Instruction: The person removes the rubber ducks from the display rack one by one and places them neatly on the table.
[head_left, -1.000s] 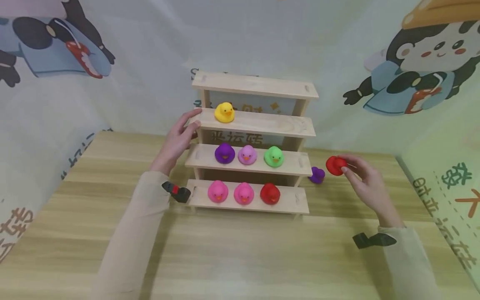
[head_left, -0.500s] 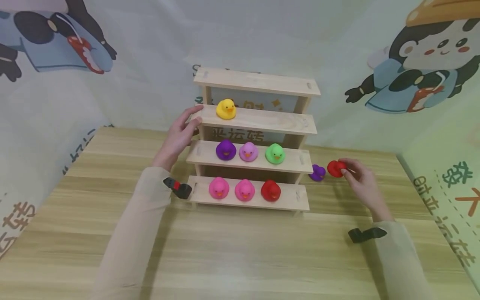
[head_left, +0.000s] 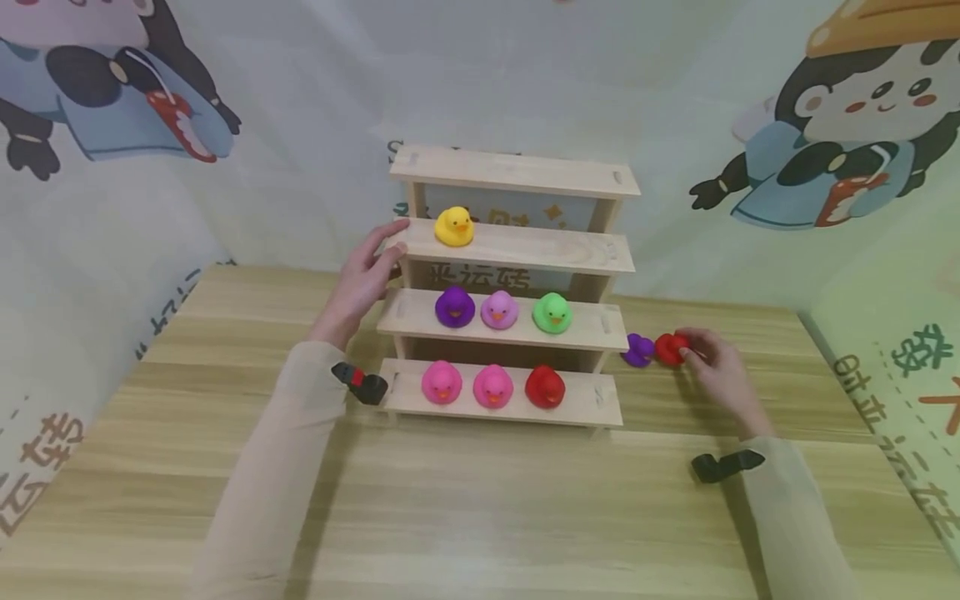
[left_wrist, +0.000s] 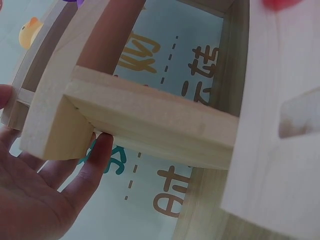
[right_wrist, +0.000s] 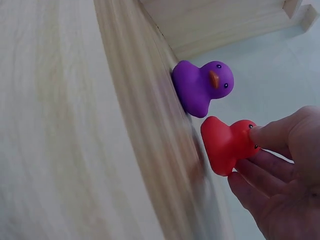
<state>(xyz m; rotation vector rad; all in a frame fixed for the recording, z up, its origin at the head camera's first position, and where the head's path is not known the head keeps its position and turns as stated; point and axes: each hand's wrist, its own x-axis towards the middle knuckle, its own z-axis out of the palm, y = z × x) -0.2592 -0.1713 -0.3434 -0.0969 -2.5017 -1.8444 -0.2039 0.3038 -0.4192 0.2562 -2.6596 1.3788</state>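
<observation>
My right hand (head_left: pixel 720 375) pinches a red rubber duck (right_wrist: pixel 222 145) by its head, low over the table beside a purple rubber duck (head_left: pixel 639 350). The two ducks stand close together right of a wooden tiered shelf (head_left: pixel 517 171). My left hand (head_left: pixel 362 287) grips the left end of that shelf at its second tier from the top, with fingers against the wood in the left wrist view. On the tiers sit a yellow duck (head_left: pixel 454 227), a dark purple duck (head_left: pixel 454 307), a light purple duck (head_left: pixel 499 310), a green duck (head_left: pixel 552 313), two pink ducks (head_left: pixel 442 382) and another red duck (head_left: pixel 545 387).
The shelf stands on a wood-grain table (head_left: pixel 480 500) near its back edge. Behind and at both sides hangs a pale printed cloth (head_left: pixel 315 125) with cartoon figures and lettering. Black wrist cameras (head_left: pixel 727 467) sit on both sleeves.
My right hand has lowered the red duck and brought it left, from above and right of the purple duck down next to it. My left hand keeps its place on the shelf.
</observation>
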